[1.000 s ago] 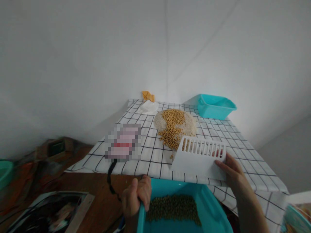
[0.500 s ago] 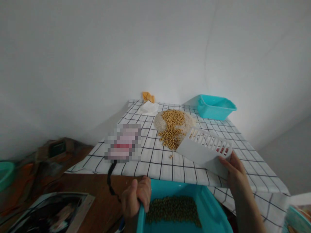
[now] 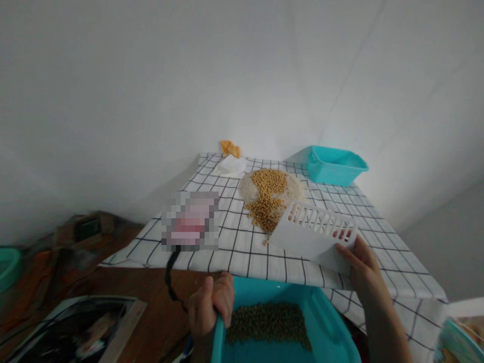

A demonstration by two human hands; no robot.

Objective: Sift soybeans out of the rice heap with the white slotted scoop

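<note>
My right hand is closed on one end of a white plastic board with a row of slots along its upper edge. The board's far end is beside the near edge of a pile of yellow soybeans, which spreads over pale rice-like grains on the cloth. My left hand is wrapped round the left rim of a turquoise basin below the table's front edge. Dark green beans lie in the basin.
A checked cloth covers the table. Towards the back are a smaller turquoise tub, a white crumpled cloth and an orange cloth. A blurred-out flat object with a black strap lies at the left.
The white board and my right hand have shifted slightly left. My left hand keeps its grip on the basin's rim, and the view has tilted a little.
</note>
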